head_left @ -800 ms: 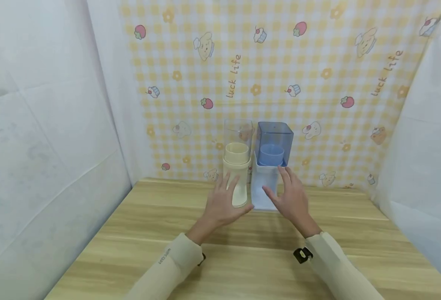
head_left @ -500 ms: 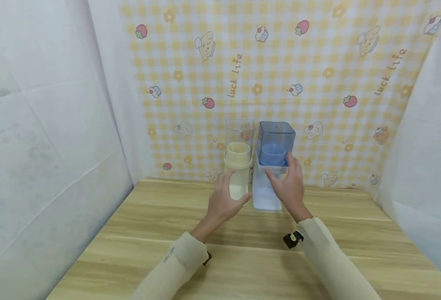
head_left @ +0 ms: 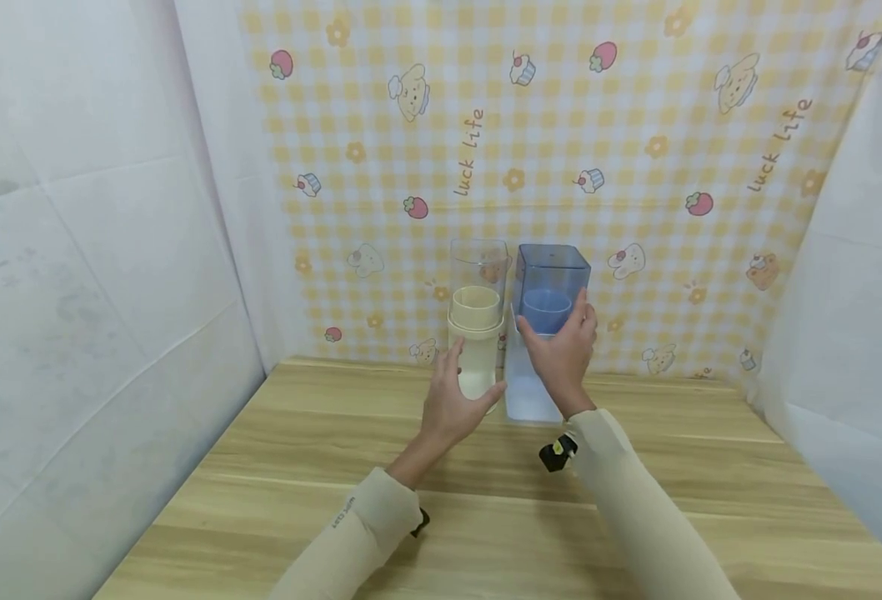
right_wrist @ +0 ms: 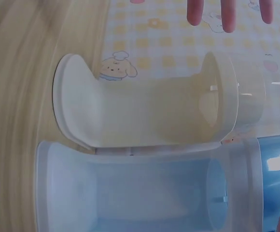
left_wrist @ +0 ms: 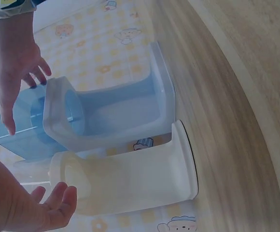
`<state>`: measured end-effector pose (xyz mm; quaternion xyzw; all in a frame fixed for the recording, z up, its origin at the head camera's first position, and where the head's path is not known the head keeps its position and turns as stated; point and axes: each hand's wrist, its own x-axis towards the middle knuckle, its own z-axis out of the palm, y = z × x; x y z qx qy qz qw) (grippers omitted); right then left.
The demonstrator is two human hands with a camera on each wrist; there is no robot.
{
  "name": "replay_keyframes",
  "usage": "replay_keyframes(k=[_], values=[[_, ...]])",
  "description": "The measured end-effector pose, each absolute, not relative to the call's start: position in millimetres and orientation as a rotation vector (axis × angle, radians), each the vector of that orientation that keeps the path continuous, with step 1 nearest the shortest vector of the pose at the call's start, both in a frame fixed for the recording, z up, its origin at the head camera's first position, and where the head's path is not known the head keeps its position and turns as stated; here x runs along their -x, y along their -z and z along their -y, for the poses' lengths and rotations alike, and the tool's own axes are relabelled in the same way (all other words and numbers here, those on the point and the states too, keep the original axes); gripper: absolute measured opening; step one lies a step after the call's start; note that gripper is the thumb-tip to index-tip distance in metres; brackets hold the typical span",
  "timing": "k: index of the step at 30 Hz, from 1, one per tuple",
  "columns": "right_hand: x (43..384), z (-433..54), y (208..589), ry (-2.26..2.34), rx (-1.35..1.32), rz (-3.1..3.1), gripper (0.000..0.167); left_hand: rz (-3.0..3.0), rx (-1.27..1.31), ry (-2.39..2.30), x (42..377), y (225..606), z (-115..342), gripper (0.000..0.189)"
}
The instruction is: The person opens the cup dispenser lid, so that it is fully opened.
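Side by side at the back of the table stand two cup-dispenser-like holders. The left one is cream, with a clear round cover over a cream cup-shaped part. Its neighbour is pale blue-white, with a square transparent blue cover over a blue round part. My left hand is beside and in front of the cream holder, fingers spread, holding nothing. My right hand spans the blue cover's lower part, thumb left and fingers right; whether it presses the cover cannot be told.
A wood-grain table lies beneath, its back edge against a yellow checked cloth. White sheets hang at the left and right. The left wrist view shows the holders' open front bays.
My right hand has moved up and left, from the front of the blue-white holder to around its cover. The left hand has shifted slightly right. Both holders stay in place.
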<state>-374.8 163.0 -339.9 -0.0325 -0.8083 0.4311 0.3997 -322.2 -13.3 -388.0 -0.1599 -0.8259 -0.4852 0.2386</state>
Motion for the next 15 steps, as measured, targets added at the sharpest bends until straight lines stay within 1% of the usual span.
replay_keyframes(k=[9, 15], values=[[393, -148, 340, -1.048, 0.202, 2.042, 0.123, 2.271, 0.451, 1.375, 324, 390, 18, 0.094], [402, -148, 349, -0.997, 0.219, 2.01, 0.125, 2.255, 0.483, 1.404, 321, 392, 22, 0.091]])
